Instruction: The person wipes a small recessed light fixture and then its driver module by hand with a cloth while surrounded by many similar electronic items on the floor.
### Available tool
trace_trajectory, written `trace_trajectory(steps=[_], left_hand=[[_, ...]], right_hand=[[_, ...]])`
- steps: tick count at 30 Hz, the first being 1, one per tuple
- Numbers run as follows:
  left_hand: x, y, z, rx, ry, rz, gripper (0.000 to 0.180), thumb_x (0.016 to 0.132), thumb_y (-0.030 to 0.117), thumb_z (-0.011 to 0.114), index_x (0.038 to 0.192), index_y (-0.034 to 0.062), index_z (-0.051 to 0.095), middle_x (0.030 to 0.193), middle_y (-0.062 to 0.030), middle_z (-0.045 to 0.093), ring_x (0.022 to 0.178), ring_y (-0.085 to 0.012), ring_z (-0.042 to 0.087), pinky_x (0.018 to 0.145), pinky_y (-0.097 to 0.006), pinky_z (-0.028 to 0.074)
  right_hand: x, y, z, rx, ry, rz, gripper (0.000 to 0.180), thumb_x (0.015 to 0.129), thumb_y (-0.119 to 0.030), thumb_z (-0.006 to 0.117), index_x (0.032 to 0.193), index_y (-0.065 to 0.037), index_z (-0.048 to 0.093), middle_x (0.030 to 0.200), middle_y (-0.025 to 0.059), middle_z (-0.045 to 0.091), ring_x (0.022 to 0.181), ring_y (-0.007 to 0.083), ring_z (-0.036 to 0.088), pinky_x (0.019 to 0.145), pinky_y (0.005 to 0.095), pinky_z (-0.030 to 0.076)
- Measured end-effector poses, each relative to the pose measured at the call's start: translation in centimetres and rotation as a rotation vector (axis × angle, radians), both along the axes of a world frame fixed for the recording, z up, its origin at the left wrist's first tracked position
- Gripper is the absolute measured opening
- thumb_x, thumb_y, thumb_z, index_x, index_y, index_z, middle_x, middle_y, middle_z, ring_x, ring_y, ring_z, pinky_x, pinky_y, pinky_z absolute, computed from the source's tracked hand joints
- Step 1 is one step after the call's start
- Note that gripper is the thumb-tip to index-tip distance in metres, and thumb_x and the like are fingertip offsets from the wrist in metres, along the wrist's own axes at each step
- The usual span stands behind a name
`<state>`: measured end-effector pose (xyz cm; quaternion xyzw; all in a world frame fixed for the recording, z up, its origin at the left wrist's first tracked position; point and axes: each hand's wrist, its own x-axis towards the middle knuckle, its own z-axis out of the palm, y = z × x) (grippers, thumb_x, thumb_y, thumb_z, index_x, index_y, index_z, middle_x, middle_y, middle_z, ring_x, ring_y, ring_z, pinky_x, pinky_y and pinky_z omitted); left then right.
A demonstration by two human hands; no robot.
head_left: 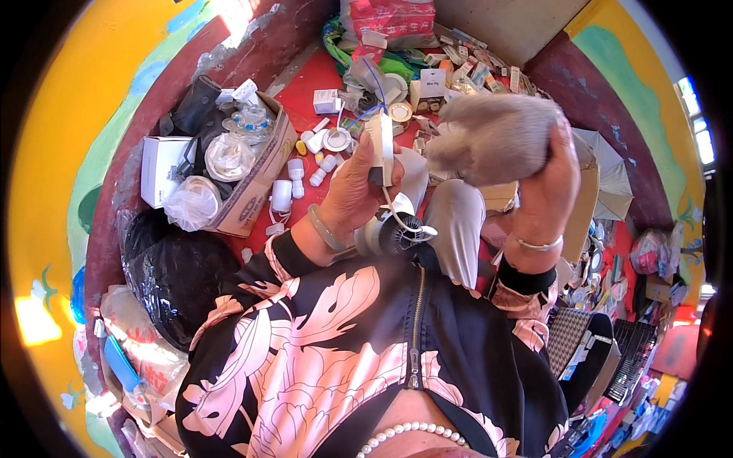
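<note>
My left hand (347, 191) is closed around a slim white device (379, 143) held upright, dark at its lower end. From its lower end a white cord (397, 214) loops down to a small white piece. My right hand (547, 191) grips a soft grey cloth-like bundle (492, 136), smeared by motion, to the right of the white device and apart from it. Between my knees sits a round black-and-white object (395, 235), partly covered by the cord. Several white bulb-like pieces (321, 169) lie beyond my left hand.
At the left stands a cardboard box (263, 175) filled with bagged items, with a black plastic bag (172, 267) nearer me. Many small cartons (477, 72) are heaped at the back. A silver umbrella-like sheet (607, 172) is at the right, near a black wire rack (632, 355).
</note>
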<state>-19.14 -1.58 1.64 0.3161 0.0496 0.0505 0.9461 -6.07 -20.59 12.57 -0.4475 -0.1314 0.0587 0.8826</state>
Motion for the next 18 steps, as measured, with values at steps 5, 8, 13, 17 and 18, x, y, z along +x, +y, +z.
trace_trajectory(steps=[5, 8, 13, 17, 18], left_hand=[[0.3, 0.0, 1.0, 0.073, -0.062, 0.067, 0.06, 0.089, 0.06, 0.041, 0.108, 0.0039, 0.049, 0.068, -0.0027, 0.046, 0.056, -0.0128, 0.046, 0.05, -0.025, 0.038], [0.4, -0.6, 2.1, 0.1, 0.024, 0.077, 0.055, 0.093, 0.056, 0.037, 0.109, 0.0034, 0.047, 0.067, -0.0028, 0.046, 0.053, -0.0137, 0.045, 0.048, -0.025, 0.037], [0.1, -0.5, 1.9, 0.346, -0.068, 0.125, 0.044, 0.093, 0.045, 0.045, 0.114, 0.0061, 0.042, 0.078, -0.005, 0.054, 0.059, -0.0149, 0.054, 0.05, -0.025, 0.042], [-0.6, -0.5, 3.7, 0.364, -0.204, 0.04, 0.043, 0.089, 0.029, 0.059, 0.12, 0.0095, 0.038, 0.089, -0.0085, 0.059, 0.074, -0.0177, 0.062, 0.057, -0.025, 0.048], [-0.7, -0.7, 4.0, 0.347, -0.242, 0.041, 0.043, 0.088, 0.026, 0.062, 0.12, 0.0089, 0.038, 0.089, -0.0079, 0.059, 0.072, -0.0162, 0.062, 0.057, -0.024, 0.048]], right_hand=[[0.1, -3.2, 0.8, 0.146, -0.05, 0.186, 0.046, 0.097, -0.036, 0.037, 0.124, 0.0, 0.047, 0.108, 0.014, 0.058, 0.094, 0.0213, 0.058, 0.083, 0.0355, 0.048], [-1.4, -4.5, -6.4, -0.394, -0.029, 0.088, 0.045, 0.095, -0.043, 0.041, 0.112, -0.002, 0.053, 0.085, 0.0082, 0.059, 0.068, 0.0159, 0.057, 0.058, 0.0258, 0.047], [-3.4, -3.2, -2.7, -0.15, 0.198, 0.21, 0.036, 0.094, -0.03, 0.05, 0.109, 0.002, 0.055, 0.086, 0.0088, 0.061, 0.073, 0.0148, 0.059, 0.062, 0.0249, 0.049], [-1.9, -5.0, -2.6, -0.53, 0.132, 0.193, 0.033, 0.091, -0.02, 0.056, 0.116, 0.002, 0.055, 0.1, 0.0081, 0.063, 0.087, 0.0143, 0.061, 0.074, 0.0262, 0.049], [-1.9, -5.3, -2.3, -0.623, 0.059, 0.247, 0.031, 0.091, -0.019, 0.057, 0.113, 0.002, 0.056, 0.098, 0.0066, 0.063, 0.086, 0.0132, 0.06, 0.072, 0.026, 0.049]])
